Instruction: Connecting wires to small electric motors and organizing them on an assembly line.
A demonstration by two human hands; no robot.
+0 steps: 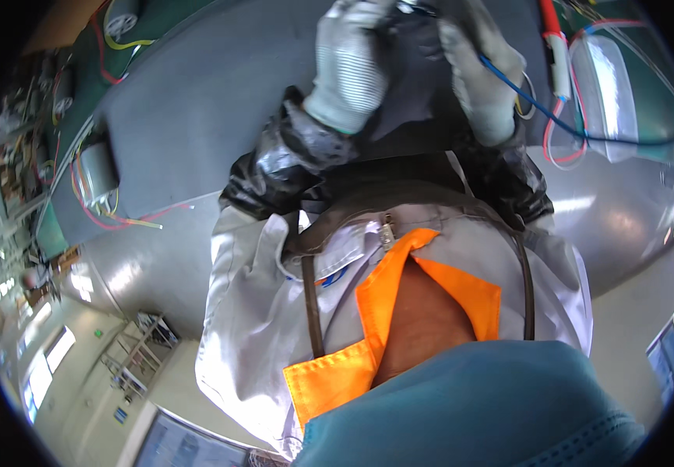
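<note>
Both of my hands wear pale knit work gloves and come together at the top edge of the view, above a dark grey mat (197, 117). My left hand (348, 70) has its fingers curled in toward a dark object (416, 39) with a shiny metal part, partly cut off by the frame. Opposite it, my right hand (481, 78) is also closed at the same spot. A blue cable (543, 107) runs from beside the right hand out to the right. Blur and the frame's edge hide the fingertips, so I cannot make out what is gripped.
Grey cylinders with coloured wires stand on the left, one near the mat's edge (98, 173) and another at the upper left (122, 17). To the right are a red-and-white handle (557, 58) with a looped pink wire and a clear plastic container (605, 89).
</note>
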